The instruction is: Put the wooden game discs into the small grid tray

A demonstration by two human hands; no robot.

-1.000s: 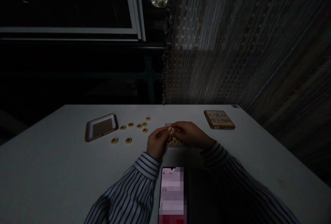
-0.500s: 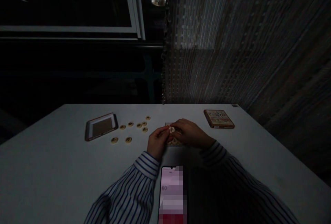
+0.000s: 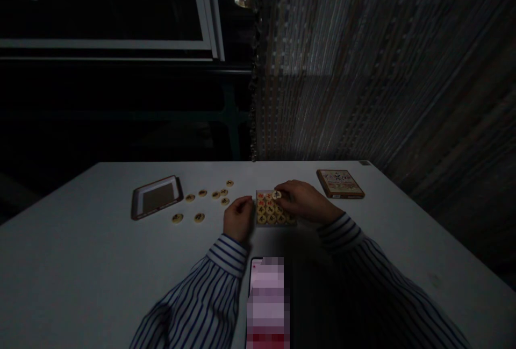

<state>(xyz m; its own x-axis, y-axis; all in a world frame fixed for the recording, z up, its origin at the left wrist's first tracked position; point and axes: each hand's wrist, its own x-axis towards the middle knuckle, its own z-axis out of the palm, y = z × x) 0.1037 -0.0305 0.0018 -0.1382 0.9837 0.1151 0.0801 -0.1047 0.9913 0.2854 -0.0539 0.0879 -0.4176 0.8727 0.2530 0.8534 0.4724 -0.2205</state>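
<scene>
A shallow tray [image 3: 276,225] in front of me holds rows of round Chinese chess pieces, some marked in red and some in black. Above its far part, the thumb and fingers of my right hand [image 3: 304,201] pinch one black-marked chess piece [image 3: 276,194], its face toward me. The right hand hides the tray's right side. Just left of the tray is my left hand [image 3: 237,220], its fingers curled in and nothing seen in them. Several loose chess pieces [image 3: 199,218] lie face up on the table, left of that hand.
An open box lid or frame [image 3: 134,205] lies at the left of the white table [image 3: 88,263]. A flat printed box [image 3: 341,183] sits at the back right. A lit phone [image 3: 266,295] lies between my forearms. Behind the table hangs a string curtain [image 3: 322,69].
Both hands were together over the tray at one chess piece. The left hand has drawn away to the left, and the right hand now holds the piece alone, slightly farther right.
</scene>
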